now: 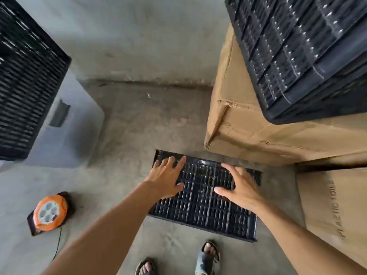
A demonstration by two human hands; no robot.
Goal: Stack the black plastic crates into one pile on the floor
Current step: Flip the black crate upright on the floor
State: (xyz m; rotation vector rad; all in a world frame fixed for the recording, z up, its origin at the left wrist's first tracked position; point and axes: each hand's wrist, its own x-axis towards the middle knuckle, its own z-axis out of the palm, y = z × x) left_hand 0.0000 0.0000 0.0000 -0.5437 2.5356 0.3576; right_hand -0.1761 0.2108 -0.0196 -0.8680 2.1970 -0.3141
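Observation:
A black plastic crate (202,211) lies on the concrete floor in front of my feet, its slatted side facing up. My left hand (166,175) hovers over its far left corner, fingers spread, holding nothing. My right hand (238,185) is over the crate's far right part, fingers spread, also holding nothing. I cannot tell whether either hand touches the crate. A stack of black crates (309,56) rests on a cardboard box at the upper right. Another black crate (25,86) stands at the upper left on a grey bin.
Brown cardboard boxes (248,126) stand close to the right of the crate on the floor. A grey plastic bin (75,135) sits at the left. An orange cable reel (50,213) lies on the floor at the lower left, its cord running toward me. My sandalled feet (206,257) are below.

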